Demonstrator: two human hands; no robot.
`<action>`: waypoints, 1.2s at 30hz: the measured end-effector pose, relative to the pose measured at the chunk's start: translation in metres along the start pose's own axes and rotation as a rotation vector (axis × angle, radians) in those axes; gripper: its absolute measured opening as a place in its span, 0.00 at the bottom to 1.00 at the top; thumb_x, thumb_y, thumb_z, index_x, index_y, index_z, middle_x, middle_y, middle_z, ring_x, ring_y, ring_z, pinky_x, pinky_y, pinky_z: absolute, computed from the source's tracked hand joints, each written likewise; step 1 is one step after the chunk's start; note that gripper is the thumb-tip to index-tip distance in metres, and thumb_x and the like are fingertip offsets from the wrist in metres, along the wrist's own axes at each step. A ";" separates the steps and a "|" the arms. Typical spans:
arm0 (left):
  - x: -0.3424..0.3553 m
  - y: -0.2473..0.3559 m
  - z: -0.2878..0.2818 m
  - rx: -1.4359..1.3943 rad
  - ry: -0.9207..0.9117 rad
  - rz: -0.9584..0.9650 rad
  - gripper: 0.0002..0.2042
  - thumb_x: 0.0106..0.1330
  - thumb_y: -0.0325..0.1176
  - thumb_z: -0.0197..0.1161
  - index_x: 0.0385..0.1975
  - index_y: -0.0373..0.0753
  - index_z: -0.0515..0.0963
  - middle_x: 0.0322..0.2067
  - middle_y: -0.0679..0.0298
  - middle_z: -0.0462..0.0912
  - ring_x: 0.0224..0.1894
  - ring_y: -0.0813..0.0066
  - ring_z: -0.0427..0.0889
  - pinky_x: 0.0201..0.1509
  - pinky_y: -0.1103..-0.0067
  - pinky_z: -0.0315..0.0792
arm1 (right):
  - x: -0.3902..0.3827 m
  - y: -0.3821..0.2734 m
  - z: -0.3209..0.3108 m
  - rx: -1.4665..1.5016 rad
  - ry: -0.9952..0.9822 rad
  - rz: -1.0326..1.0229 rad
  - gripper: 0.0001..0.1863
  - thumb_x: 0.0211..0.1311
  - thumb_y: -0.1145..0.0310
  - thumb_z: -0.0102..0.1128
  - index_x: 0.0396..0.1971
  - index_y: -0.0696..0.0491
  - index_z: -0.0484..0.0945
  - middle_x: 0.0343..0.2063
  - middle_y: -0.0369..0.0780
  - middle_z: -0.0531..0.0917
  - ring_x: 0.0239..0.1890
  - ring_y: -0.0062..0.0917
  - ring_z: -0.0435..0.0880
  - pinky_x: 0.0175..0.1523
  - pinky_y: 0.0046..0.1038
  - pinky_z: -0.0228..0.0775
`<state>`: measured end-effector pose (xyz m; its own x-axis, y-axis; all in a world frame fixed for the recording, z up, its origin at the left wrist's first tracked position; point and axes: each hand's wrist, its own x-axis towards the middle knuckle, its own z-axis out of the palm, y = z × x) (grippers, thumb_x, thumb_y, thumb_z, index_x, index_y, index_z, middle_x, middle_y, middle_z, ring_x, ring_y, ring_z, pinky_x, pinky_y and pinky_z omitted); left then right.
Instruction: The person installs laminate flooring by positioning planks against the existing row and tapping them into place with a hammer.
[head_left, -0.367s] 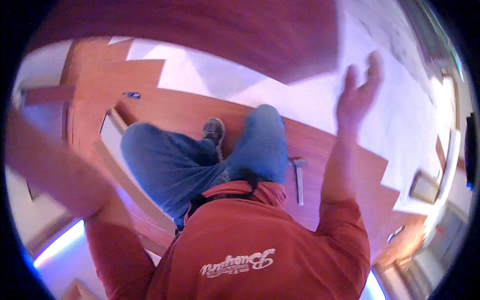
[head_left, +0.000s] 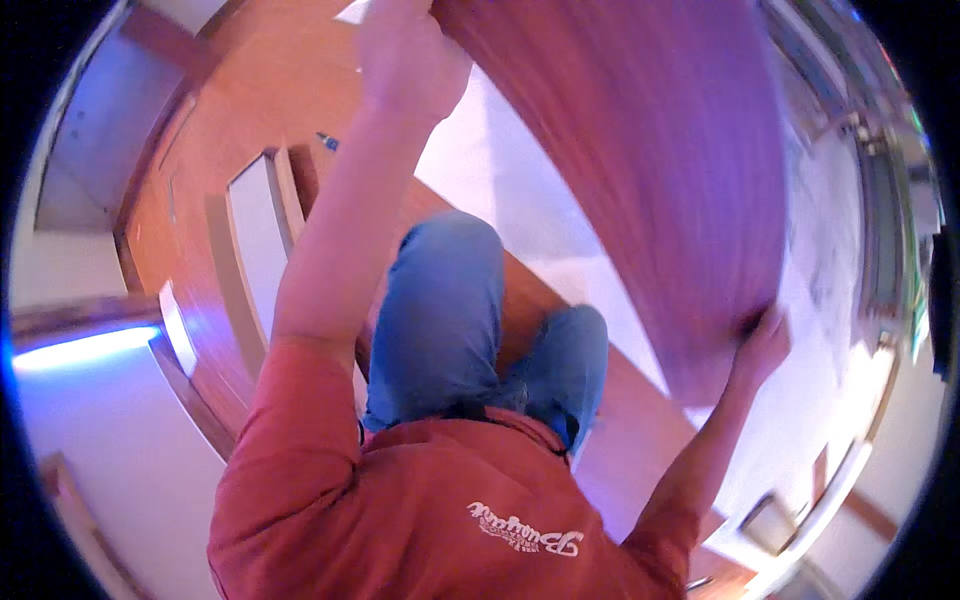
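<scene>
A wide reddish-brown floorboard (head_left: 640,150) is lifted in front of me, tilted and smeared by motion. My left hand (head_left: 415,65) is closed at its far left edge, at the top of the view; some of the fingers are hidden. Near the other end, my right hand (head_left: 765,345) grips the board's right edge, fingers wrapped round it. Beneath the board lies white underlay sheeting (head_left: 530,185), bordering the laid wooden floor (head_left: 270,70). My knees, in blue jeans (head_left: 440,310), are bent below the board.
Left of my knees stands an open carton with a white panel (head_left: 260,225). A small dark blue tool (head_left: 327,141) lies on the floor beyond it. A box-like piece (head_left: 770,525) sits at the lower right, beside a long white strip (head_left: 815,530).
My left hand has swung up and across from the left to the board. My right hand, open before, has closed on its edge. The board has turned and my view has shifted.
</scene>
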<state>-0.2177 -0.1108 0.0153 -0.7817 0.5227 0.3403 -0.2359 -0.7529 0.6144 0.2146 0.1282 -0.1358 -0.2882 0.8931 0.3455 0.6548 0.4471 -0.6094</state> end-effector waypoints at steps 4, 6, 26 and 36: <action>0.025 -0.086 -0.219 0.068 0.402 -0.248 0.28 0.83 0.48 0.48 0.70 0.32 0.65 0.67 0.59 0.72 0.68 0.65 0.70 0.76 0.68 0.60 | -0.049 0.071 0.018 -0.248 -0.234 0.054 0.28 0.76 0.53 0.56 0.22 0.62 0.77 0.16 0.49 0.77 0.18 0.38 0.72 0.28 0.44 0.65; -0.024 -0.150 -0.374 0.282 0.492 -0.347 0.28 0.82 0.53 0.47 0.63 0.32 0.72 0.59 0.56 0.79 0.59 0.63 0.78 0.66 0.67 0.71 | -0.052 0.078 0.059 -0.435 -0.442 0.017 0.30 0.77 0.52 0.54 0.24 0.65 0.77 0.20 0.52 0.77 0.23 0.40 0.73 0.32 0.45 0.65; -0.182 -0.284 -0.534 0.558 0.623 -0.967 0.28 0.81 0.56 0.48 0.46 0.31 0.81 0.33 0.62 0.86 0.32 0.72 0.84 0.36 0.75 0.79 | -0.013 0.196 0.198 -0.624 -0.971 -0.117 0.33 0.78 0.45 0.49 0.20 0.60 0.73 0.19 0.53 0.75 0.23 0.51 0.72 0.32 0.49 0.63; -0.178 -0.284 -0.536 0.518 0.637 -0.952 0.28 0.81 0.56 0.47 0.41 0.33 0.80 0.31 0.62 0.85 0.28 0.74 0.83 0.30 0.77 0.78 | -0.016 0.203 0.209 -0.660 -1.007 -0.120 0.33 0.79 0.46 0.46 0.22 0.61 0.74 0.20 0.54 0.75 0.23 0.50 0.72 0.32 0.49 0.63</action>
<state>-0.3213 -0.2042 -0.6015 -0.6000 0.3777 -0.7052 -0.7173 0.1364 0.6833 0.2057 0.2149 -0.4143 -0.5943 0.6184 -0.5142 0.7324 0.6803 -0.0285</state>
